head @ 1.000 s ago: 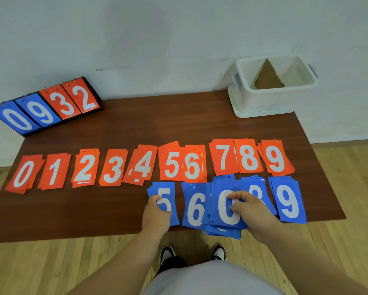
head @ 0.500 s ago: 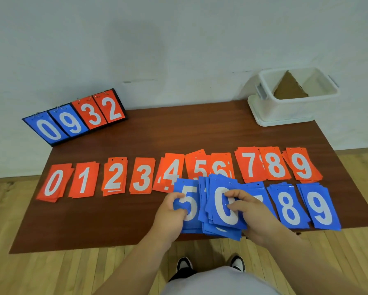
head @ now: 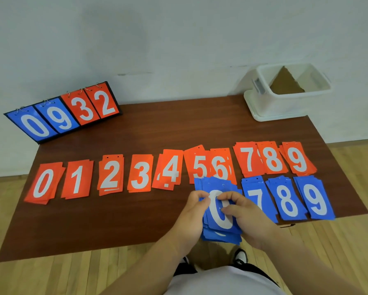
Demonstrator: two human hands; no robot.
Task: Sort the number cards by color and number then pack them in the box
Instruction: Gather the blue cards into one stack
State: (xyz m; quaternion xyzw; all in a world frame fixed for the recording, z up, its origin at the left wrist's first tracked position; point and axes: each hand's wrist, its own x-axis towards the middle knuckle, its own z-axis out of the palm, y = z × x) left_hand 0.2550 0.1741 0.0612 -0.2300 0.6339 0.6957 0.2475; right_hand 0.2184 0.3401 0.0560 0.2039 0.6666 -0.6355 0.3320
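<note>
A row of orange number card piles runs across the brown table (head: 157, 133), from orange 0 (head: 43, 183) at the left to orange 9 (head: 297, 159) at the right. Below them on the right lie blue piles 7 (head: 254, 195), 8 (head: 286, 200) and 9 (head: 315, 199). Near the front edge, both hands hold a thick blue stack topped by a 0 (head: 220, 218). My left hand (head: 190, 218) grips its left side. My right hand (head: 246, 218) grips its right side with the thumb on the top card.
A white plastic box (head: 289, 101) with a brown cardboard piece inside stands on its lid at the back right corner. A flip scoreboard (head: 63, 112) showing 0 9 3 2 leans at the back left. Wooden floor surrounds the table.
My left hand slid the blue 5 and 6 cards rightwards into the stack under the 0. Both hands now hold one gathered blue stack. The camera view shifted left.
</note>
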